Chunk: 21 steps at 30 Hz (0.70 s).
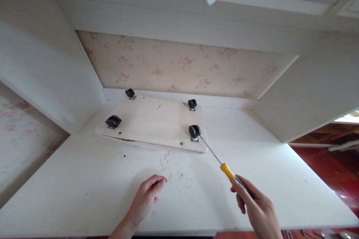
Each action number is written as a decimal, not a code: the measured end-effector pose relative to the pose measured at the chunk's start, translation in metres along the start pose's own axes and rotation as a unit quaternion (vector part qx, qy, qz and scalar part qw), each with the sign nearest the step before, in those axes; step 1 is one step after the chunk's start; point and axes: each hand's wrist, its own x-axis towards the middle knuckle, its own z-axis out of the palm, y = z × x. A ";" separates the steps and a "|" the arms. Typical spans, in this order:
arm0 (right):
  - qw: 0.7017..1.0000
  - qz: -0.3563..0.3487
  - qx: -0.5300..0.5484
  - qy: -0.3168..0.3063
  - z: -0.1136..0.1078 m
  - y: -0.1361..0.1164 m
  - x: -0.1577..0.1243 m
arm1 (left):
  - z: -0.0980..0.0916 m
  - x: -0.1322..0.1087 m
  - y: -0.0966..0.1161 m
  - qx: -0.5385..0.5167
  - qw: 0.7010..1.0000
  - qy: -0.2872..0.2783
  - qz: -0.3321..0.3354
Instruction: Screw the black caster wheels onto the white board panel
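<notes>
A white board (151, 119) lies on the white desk top with black casters pointing up near its corners. My right hand (252, 201) is wrapped round the yellow and black handle of a screwdriver (227, 171). The screwdriver's tip reaches the metal plate of the front right caster (194, 131); whether it sits in a screw is too small to tell. My left hand (148, 194) is closed in a pinch over the desk, in front of the board; what its fingers hold, if anything, is hidden. The front left caster (113, 121) stands at the other end.
Small dark crumbs (168, 157) are scattered on the desk (106, 194) before the board. White side panels (303, 82) stand left and right, with floral wallpaper (179, 67) behind. A pale cable (209, 0) hangs from the shelf above. Red floor shows at the right.
</notes>
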 end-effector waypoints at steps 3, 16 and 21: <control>1.000 0.004 -0.002 0.000 -0.001 0.000 0.002 | -0.002 0.000 -0.003 0.001 1.000 -0.003 0.005; 0.999 0.001 -0.027 -0.044 -0.006 0.013 0.023 | -0.004 0.005 -0.011 -0.007 1.000 0.001 0.003; 0.998 -0.019 -0.035 -0.040 -0.004 0.007 0.026 | -0.006 0.005 -0.012 -0.003 1.000 0.001 0.001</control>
